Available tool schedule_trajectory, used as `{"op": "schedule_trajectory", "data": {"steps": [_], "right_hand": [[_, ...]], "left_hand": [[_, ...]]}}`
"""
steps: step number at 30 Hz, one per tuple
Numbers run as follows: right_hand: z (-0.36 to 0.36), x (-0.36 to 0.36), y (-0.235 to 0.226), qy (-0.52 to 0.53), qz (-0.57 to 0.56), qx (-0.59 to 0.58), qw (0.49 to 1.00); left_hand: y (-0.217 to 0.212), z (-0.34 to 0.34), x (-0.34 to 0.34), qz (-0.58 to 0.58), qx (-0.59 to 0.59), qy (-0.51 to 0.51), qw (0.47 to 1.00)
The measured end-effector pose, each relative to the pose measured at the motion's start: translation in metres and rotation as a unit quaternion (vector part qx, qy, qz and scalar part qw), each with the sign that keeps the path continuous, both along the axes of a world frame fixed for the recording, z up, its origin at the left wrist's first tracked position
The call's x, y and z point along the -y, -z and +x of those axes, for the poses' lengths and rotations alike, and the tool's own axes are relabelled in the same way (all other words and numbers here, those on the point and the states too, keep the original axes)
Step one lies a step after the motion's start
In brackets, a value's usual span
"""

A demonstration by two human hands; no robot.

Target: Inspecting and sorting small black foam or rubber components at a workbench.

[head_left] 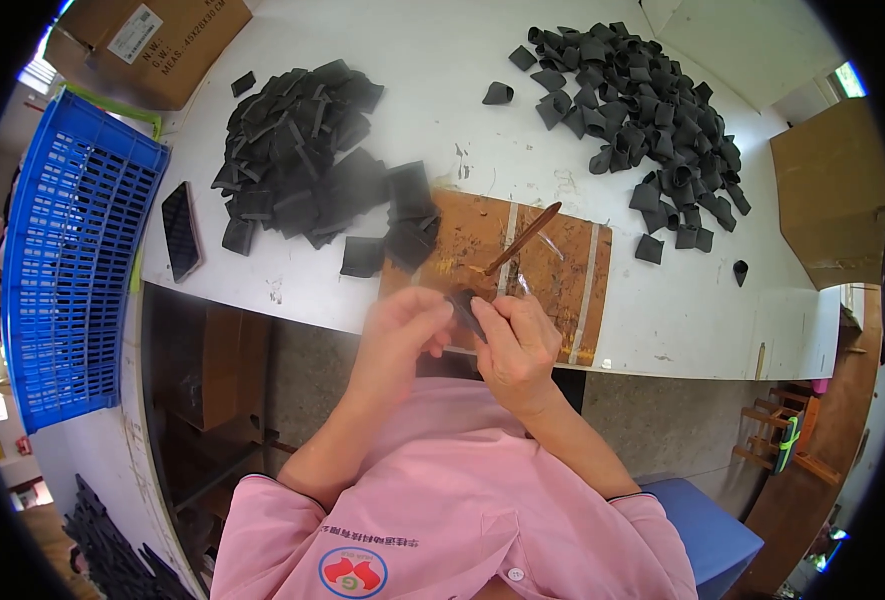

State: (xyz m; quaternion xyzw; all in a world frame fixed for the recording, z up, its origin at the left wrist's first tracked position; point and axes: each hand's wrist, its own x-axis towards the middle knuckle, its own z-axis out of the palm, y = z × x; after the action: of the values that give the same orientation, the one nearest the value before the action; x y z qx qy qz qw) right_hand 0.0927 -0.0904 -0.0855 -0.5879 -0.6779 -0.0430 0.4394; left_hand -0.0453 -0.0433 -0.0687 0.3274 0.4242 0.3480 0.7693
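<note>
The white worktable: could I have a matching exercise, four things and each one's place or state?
1. Phone
2. Brown stick
3. Left hand and right hand
4. Curled black pieces

A. Over the brown board
B. Heaped on the right of the worktable
C. Gripping a small dark piece
D. Between blue basket and flatter black pieces

Pairs: 1-D; 2-A; 3-C; 4-B

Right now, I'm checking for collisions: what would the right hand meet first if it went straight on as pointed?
The right hand would probably meet the left hand, just past the dark piece between them; depth is unclear.
</note>
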Motion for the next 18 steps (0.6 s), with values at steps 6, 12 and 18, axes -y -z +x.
{"op": "schedule_trajectory", "data": {"steps": [6, 12, 18], "right_hand": [[0.002, 0.000, -0.003, -0.005, 0.010, 0.064, 0.998], [-0.003, 0.001, -0.028, -0.082, -0.197, -0.391, 0.895], [-0.003, -0.007, -0.022, -0.052, -0.042, -0.094, 0.993]], "left_hand": [[0.000, -0.001, -0.002, 0.024, -0.026, 0.008, 0.999], [0.002, 0.000, 0.003, 0.220, -0.161, 0.000, 0.962], [-0.007, 0.012, 0.012, 0.407, -0.274, -0.008, 0.872]]}}
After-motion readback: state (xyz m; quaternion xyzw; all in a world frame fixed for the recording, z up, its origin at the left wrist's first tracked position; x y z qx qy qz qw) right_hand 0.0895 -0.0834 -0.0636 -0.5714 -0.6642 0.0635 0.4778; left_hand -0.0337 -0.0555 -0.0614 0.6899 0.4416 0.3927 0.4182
